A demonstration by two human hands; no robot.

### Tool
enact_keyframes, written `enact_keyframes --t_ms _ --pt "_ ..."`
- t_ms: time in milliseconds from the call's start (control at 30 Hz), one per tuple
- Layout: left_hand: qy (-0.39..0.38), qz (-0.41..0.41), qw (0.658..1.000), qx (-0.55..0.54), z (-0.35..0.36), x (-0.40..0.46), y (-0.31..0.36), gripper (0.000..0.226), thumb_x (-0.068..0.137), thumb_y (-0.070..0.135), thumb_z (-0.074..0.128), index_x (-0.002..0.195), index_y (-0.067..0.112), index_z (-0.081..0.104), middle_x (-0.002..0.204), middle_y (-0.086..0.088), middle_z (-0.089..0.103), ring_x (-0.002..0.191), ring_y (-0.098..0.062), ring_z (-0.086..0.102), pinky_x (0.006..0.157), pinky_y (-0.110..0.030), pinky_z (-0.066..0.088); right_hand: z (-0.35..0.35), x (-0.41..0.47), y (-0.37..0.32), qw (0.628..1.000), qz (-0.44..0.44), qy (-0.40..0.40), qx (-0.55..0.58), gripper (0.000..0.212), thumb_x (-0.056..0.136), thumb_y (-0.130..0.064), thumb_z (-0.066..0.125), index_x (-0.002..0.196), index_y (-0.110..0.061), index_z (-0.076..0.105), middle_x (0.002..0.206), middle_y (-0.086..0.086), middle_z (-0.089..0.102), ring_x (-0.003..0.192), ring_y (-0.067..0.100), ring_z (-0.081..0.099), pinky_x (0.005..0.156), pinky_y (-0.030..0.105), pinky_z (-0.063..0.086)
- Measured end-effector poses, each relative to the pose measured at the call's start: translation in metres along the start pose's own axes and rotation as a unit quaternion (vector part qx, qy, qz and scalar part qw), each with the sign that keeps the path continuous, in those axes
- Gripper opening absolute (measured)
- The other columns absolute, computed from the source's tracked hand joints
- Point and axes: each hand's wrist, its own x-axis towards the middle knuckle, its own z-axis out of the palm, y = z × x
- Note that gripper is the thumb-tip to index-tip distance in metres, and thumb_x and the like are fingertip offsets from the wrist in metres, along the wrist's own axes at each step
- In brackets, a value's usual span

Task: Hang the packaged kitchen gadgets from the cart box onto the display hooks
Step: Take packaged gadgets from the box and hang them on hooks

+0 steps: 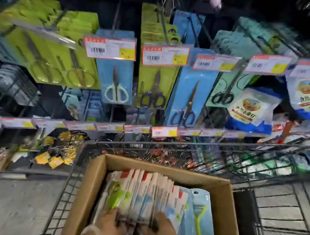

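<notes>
Both hands, left (109, 224) and right (163, 230), clamp the stack of packaged gadgets (149, 193) inside the cardboard box (229, 219). The person should lift few packs, hang-holes up, toward the hooks (164, 26) beyond the grip.

Packaged scissors (117, 83) hang in blue and green cards across the middle of the frame, with price tags (110, 48) in front of them. White and blue bags (252, 110) hang at the right. Yellow tags (55, 159) lie at lower left, above the grey floor (6, 205).
</notes>
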Motion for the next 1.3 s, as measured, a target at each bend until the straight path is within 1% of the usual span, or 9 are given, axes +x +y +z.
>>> enact_keyframes --t_ms 133,300,500,700,867,967,1067,1167,1300 --pt "0.001 -0.047 0.999 -0.018 -0.026 0.03 0.028 0.068 0.087 0.043 0.056 0.145 0.021 0.028 0.141 -0.007 0.041 0.122 -0.023 0.049 0.102 -0.029 0.042 -0.007 0.032 -0.019 0.998 -0.013 0.046 -0.03 0.056 0.087 -0.034 0.06 0.136 -0.023 0.037 0.131 0.002 0.044 0.123 0.021 0.046 0.101 0.026 0.037" --pt "0.035 -0.077 0.996 -0.008 -0.024 0.049 0.021 0.05 0.093 0.04 0.048 0.136 0.016 0.039 0.138 -0.011 0.045 0.119 -0.028 0.051 0.098 -0.033 0.044 0.005 0.043 -0.024 0.983 -0.062 0.1 -0.144 0.059 0.092 -0.034 0.053 0.144 -0.018 0.029 0.146 0.005 0.029 0.134 0.023 0.03 0.111 0.03 0.025" --pt "0.04 -0.083 0.995 -0.036 -0.032 0.055 0.017 0.065 0.092 0.049 0.049 0.145 0.016 0.031 0.15 -0.008 0.034 0.133 -0.027 0.038 0.108 -0.031 0.034 0.021 0.061 -0.029 0.951 -0.135 0.145 -0.237 0.044 0.057 -0.03 0.082 0.095 -0.013 0.067 0.091 0.009 0.064 0.083 0.032 0.064 0.068 0.035 0.054" --pt "0.044 -0.061 0.993 -0.09 -0.033 0.052 0.02 0.052 0.095 0.043 0.047 0.14 0.016 0.039 0.134 -0.007 0.053 0.122 -0.025 0.051 0.1 -0.026 0.04 0.028 0.062 -0.042 0.93 -0.107 0.138 -0.323 0.049 0.044 -0.038 0.088 0.083 -0.013 0.072 0.091 0.013 0.064 0.082 0.035 0.063 0.064 0.039 0.054" --pt "0.04 -0.068 0.977 -0.201 -0.034 0.05 0.023 0.039 0.091 0.033 0.059 0.128 0.019 0.052 0.121 -0.002 0.06 0.113 -0.022 0.056 0.095 -0.026 0.044 0.041 0.065 -0.043 0.928 -0.118 0.137 -0.326 0.056 0.047 -0.035 0.089 0.095 -0.012 0.073 0.102 0.015 0.065 0.098 0.039 0.063 0.076 0.047 0.056" --pt "0.031 -0.102 0.965 -0.238 -0.034 0.054 0.019 0.014 0.087 0.028 0.066 0.096 0.024 0.057 0.104 -0.002 0.063 0.101 -0.021 0.059 0.093 -0.032 0.047 0.044 0.061 -0.045 0.926 -0.138 0.128 -0.327 0.055 0.05 -0.036 0.088 0.097 -0.012 0.072 0.105 0.014 0.065 0.102 0.037 0.061 0.079 0.049 0.056" --pt "0.016 -0.106 0.963 -0.248 -0.036 0.055 0.023 0.02 0.086 0.021 0.066 0.076 0.031 0.051 0.09 0.0 0.06 0.094 -0.019 0.058 0.087 -0.028 0.044 0.046 0.059 -0.047 0.935 -0.141 0.121 -0.302 0.046 0.056 -0.034 0.085 0.094 -0.012 0.071 0.105 0.012 0.063 0.102 0.036 0.061 0.085 0.05 0.053" --pt "0.021 -0.109 0.953 -0.281 -0.036 0.055 0.023 0.012 0.085 0.018 0.068 0.092 0.019 0.058 0.091 -0.002 0.06 0.094 -0.019 0.058 0.083 -0.026 0.045 0.044 0.058 -0.057 0.959 -0.126 0.09 -0.239 0.031 0.078 -0.028 0.069 0.106 -0.016 0.068 0.127 0.009 0.049 0.121 0.033 0.043 0.102 0.045 0.039" --pt "0.024 -0.114 0.948 -0.295 -0.036 0.054 0.019 0.034 0.085 0.011 0.067 0.116 0.011 0.051 0.107 -0.009 0.061 0.1 -0.023 0.058 0.079 -0.026 0.045 0.051 0.055 -0.066 0.986 -0.11 0.027 -0.123 0.038 0.089 -0.015 0.052 0.127 -0.017 0.054 0.134 0.004 0.034 0.128 0.022 0.032 0.108 0.028 0.032"
